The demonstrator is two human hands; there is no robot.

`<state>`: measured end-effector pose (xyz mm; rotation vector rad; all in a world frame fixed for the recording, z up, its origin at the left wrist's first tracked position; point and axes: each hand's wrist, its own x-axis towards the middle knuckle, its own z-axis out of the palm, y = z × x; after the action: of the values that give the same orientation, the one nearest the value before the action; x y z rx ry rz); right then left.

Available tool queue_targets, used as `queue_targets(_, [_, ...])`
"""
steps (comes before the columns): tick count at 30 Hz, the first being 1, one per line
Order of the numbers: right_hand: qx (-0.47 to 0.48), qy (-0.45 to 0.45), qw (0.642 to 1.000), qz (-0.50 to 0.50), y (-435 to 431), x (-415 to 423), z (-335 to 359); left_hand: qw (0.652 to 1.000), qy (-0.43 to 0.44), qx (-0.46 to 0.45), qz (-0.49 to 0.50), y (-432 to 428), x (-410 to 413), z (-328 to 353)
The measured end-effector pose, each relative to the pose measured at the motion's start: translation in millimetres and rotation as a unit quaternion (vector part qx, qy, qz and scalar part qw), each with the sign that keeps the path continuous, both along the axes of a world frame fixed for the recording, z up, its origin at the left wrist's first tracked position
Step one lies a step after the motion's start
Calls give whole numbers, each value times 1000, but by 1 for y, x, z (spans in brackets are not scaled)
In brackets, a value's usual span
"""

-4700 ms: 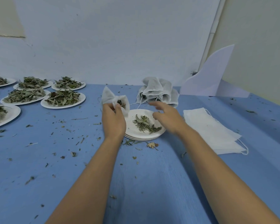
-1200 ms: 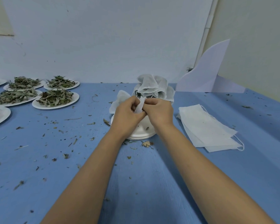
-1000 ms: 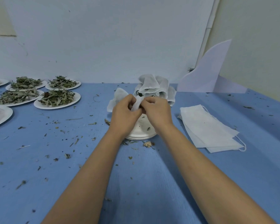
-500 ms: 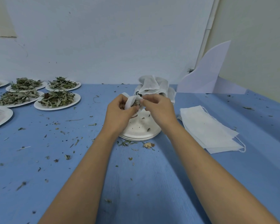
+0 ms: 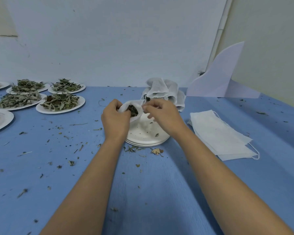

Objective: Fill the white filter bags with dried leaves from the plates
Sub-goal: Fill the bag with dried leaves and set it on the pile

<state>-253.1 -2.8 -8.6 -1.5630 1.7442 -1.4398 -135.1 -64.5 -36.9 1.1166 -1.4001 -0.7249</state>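
Bag (image 5: 136, 117) between hands, over plate (image 5: 143, 135), mouth open, leaves (image 5: 132, 109) inside. Left hand (image 5: 115, 119) grips left rim; right hand (image 5: 161, 114) pinches right edge. Likely light, limp, thin cloth. Hold by rim, mouth up, or leaves spill.

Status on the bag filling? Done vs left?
Done: a heap of bags behind the plate stack looks filled; the top plate holds only crumbs. In hand: left hand and right hand hold an open bag with leaves inside. Left: several loaded plates at left, flat empty bags at right.
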Motion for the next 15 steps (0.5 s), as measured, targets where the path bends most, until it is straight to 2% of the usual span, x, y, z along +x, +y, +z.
queue_targets(1, [30,11,999,-2,1,-6,2,1000,4,2,3,-1,0,0])
queue_targets(3, [126,100,987,4,5,-19,8,1000,15,4,5,-1,-1,0])
queue_targets(5, [237,185,953,27,8,-27,10,999,29,9,-11,0,-1,1])
queue_targets(7, [294,222,929,42,9,-30,8,998,47,21,-43,2,-2,2])
queue_targets(11, [282,241,928,40,8,-31,2,989,95,49,-104,6,-3,3])
queue_targets(15, [266,261,927,31,5,-34,-2,982,127,77,-119,8,-3,4])
